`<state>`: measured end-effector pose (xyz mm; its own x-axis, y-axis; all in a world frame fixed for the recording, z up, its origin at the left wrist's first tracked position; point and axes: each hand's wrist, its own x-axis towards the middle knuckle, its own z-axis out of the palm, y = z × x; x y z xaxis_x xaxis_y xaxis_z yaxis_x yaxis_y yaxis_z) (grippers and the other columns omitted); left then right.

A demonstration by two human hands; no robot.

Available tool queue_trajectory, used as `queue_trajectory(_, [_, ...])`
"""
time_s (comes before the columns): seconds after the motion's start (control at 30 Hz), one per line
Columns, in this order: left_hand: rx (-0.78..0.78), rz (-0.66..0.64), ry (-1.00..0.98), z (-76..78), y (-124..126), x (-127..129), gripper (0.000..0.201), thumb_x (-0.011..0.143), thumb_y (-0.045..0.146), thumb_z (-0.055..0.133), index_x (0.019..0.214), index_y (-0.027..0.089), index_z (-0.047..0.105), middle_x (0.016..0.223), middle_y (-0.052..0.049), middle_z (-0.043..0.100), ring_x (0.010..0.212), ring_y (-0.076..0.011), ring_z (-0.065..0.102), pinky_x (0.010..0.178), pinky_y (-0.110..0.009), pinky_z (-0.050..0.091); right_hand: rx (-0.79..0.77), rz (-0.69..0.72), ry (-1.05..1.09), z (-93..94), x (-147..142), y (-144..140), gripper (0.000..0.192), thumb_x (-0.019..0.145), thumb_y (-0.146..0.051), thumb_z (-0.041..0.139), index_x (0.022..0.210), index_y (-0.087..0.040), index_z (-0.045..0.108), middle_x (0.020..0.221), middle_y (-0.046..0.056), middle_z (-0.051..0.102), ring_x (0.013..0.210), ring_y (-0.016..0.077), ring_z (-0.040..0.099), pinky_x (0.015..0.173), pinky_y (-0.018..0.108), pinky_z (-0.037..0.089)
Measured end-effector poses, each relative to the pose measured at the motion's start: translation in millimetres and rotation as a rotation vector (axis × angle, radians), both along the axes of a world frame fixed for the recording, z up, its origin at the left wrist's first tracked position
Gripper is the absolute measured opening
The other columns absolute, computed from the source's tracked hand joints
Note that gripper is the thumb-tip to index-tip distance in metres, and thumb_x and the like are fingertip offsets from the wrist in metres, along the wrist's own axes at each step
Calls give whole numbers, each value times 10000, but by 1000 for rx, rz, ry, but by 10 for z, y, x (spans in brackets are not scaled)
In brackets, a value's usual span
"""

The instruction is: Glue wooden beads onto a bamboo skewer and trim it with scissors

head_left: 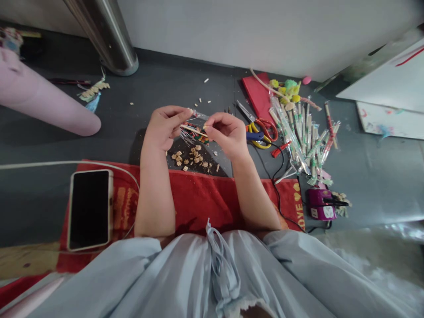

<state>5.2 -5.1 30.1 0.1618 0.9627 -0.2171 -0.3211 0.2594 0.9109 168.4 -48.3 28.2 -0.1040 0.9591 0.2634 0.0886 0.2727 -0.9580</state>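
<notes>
My left hand and my right hand are raised together over the dark floor, both pinching a thin wooden stick that runs between them. A clear plastic wrapper sticks out above the stick near my left fingertips. Below the hands lies a heap of small cut wooden pieces. A colourful packet with thin wires lies just under the stick.
A phone with a white cable rests on a red towel. Scissors, several wrapped sticks, a red sheet, pompoms and a purple glue gun lie right. A metal post and pink roll stand left.
</notes>
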Motion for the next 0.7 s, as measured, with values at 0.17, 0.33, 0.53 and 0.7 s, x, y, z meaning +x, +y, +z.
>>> queue_trajectory(0.17, [2,-110,-10,1,-30,1,169,576,241,879,595,186,720,499,29,542,377,-1,254,383,-227,65,-6,-61,64,-15,-43,19,432,742,-621,684,817,-204,599,766,-15,573,667,83,565,674,268,522])
queue_trajectory(0.33, [8,-138,16,2,-45,8,182,570,231,882,583,172,711,483,36,514,369,-2,278,374,-220,73,-15,-84,70,-129,-102,65,488,766,-682,616,861,-205,580,767,-21,541,609,65,501,576,235,465])
queue_trajectory(0.53, [-7,-113,46,32,-58,19,141,614,167,846,602,161,705,481,48,501,361,12,259,364,-194,99,-31,-90,105,-227,-148,103,471,795,-674,589,885,-212,562,765,-32,531,555,50,439,518,215,410])
queue_trajectory(0.7, [-3,-120,34,36,-54,20,159,615,195,854,593,166,699,493,41,514,361,13,261,360,-195,96,-67,-123,61,-192,-139,96,464,795,-664,593,863,-205,575,757,-29,565,575,54,476,552,221,442])
